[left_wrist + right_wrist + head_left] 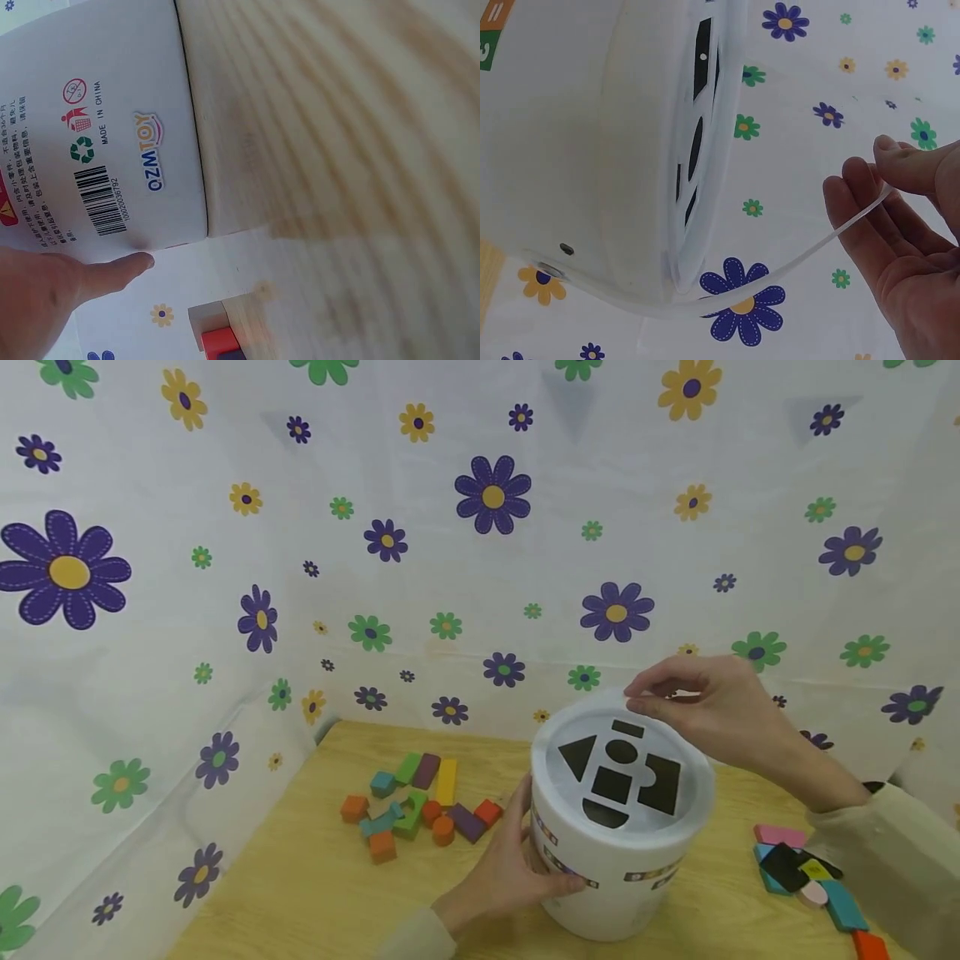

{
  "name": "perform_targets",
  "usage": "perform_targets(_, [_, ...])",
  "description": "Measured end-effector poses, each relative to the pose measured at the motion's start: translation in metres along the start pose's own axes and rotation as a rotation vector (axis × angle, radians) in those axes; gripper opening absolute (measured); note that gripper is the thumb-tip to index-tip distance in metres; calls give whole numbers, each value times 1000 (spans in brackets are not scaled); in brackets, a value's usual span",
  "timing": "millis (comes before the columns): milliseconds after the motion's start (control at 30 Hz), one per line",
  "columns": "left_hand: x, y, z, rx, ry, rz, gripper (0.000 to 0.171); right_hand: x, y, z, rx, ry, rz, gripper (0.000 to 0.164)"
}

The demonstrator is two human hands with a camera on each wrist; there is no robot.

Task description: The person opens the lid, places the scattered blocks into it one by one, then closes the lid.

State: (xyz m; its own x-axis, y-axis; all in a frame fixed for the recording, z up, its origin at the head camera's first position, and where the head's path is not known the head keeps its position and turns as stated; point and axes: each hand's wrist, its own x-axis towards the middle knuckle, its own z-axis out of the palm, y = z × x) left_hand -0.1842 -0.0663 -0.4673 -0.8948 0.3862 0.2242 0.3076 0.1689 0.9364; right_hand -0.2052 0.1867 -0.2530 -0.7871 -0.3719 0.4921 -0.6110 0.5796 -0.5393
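A white toy bucket [600, 893] stands upright on the wooden table, topped by a white lid [551, 768] with dark cut-outs of several shapes. My left hand [502, 877] grips its left side, the thumb across the front and the fingers partly hidden behind. In the left wrist view, a barcode and a toy logo show on the bucket wall [150, 67]. Above the lid's far right rim is my right hand [720, 710]. The right wrist view shows it pinching the end of a thin white strap [810, 251], which runs to the bucket's side.
Left of the bucket lie several coloured wooden blocks [446, 781]. More flat pieces [843, 906], in blue, pink, black and orange, lie at the right by my sleeve. A flower-patterned white sheet [420, 585] hangs behind the table [285, 868] and to its left.
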Motion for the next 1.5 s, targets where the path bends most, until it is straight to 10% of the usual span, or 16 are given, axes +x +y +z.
perform_targets(567, [-8,1,-6,17,53,-15,116,3,-6,5,4,22,-54,16])
perform_targets(1233, [11,14,35,11,21,-6,122,-16,25,-20,-16,54,19,15])
perform_targets(1500, [20,21,15,-92,83,38,83,-39,46,-30,32,134,81,23])
